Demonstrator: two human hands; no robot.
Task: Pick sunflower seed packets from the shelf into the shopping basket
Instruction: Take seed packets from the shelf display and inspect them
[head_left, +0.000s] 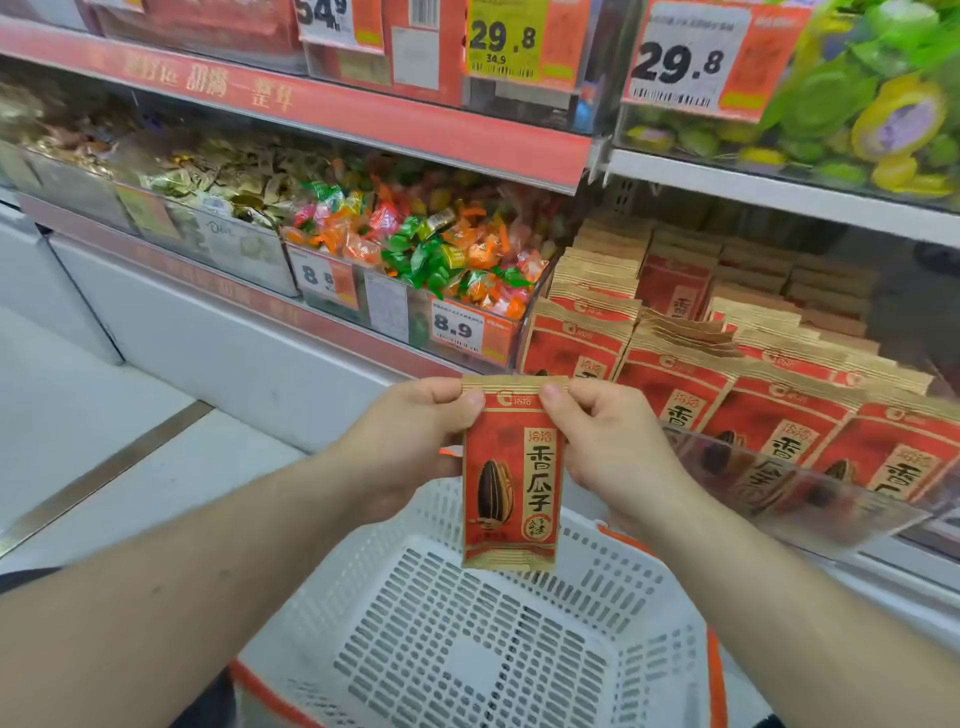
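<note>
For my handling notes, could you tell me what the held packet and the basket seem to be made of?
The packet looks like matte kraft-style paper or film: tan crimped edges. The basket looks like rigid white moulded plastic with slotted walls.

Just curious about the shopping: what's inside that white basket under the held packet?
Nothing shows inside the white basket; its slotted bottom looks bare. The sunflower seed packet, pinched at its top by the left hand and right hand, hides a little of the far wall.

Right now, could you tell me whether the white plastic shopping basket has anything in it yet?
Empty as far as visible: the white slotted basket floor is bare, and the red seed packet hangs above it, pinched by both hands.
</note>
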